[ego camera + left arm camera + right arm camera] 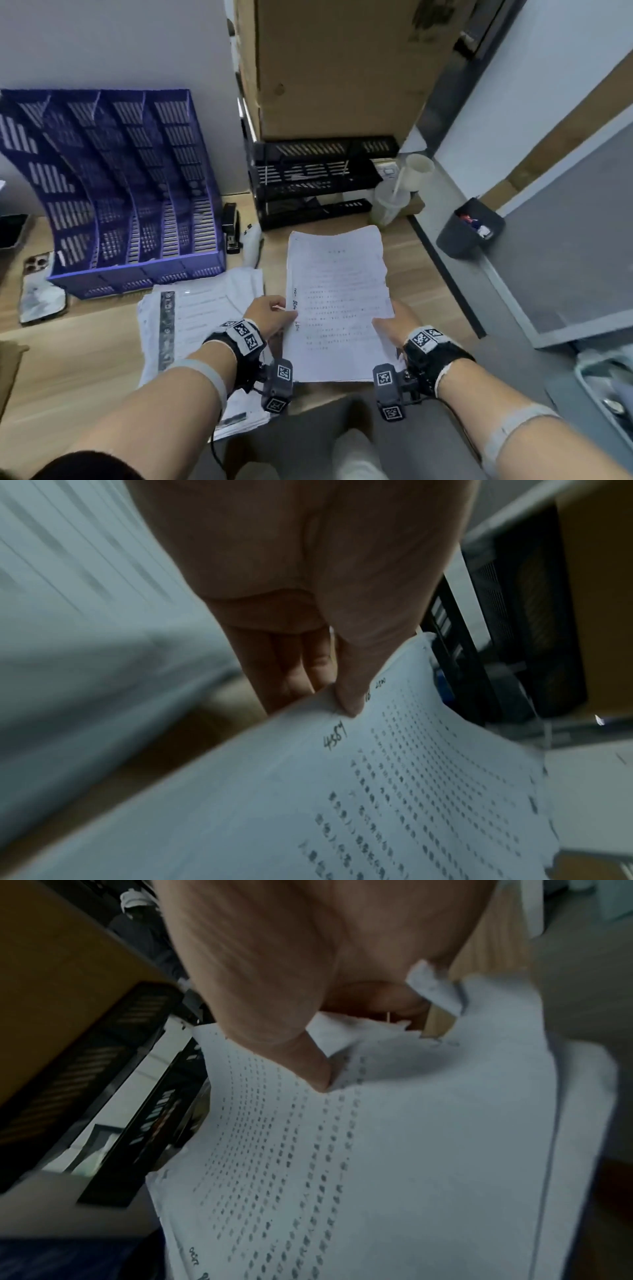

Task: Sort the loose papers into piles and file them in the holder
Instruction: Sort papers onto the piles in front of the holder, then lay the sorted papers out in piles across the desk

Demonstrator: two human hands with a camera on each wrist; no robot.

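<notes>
1. Evidently the sorting step is in hand: the left hand [270, 317] and right hand [394, 327] hold a stack of printed sheets [337, 301] above the bench [85, 349], thumbs and fingers [349, 696] clamped on its side edges.
2. Next, probably, it goes leftward to the blue file holder [113, 192], far left.
3. A second paper pile [191, 329] lies between; the stack's near edge overhangs the bench front.

printed lines on the held sheet [337, 301] blur past reading — left hand's [270, 317] fingers hide beneath it.
</notes>
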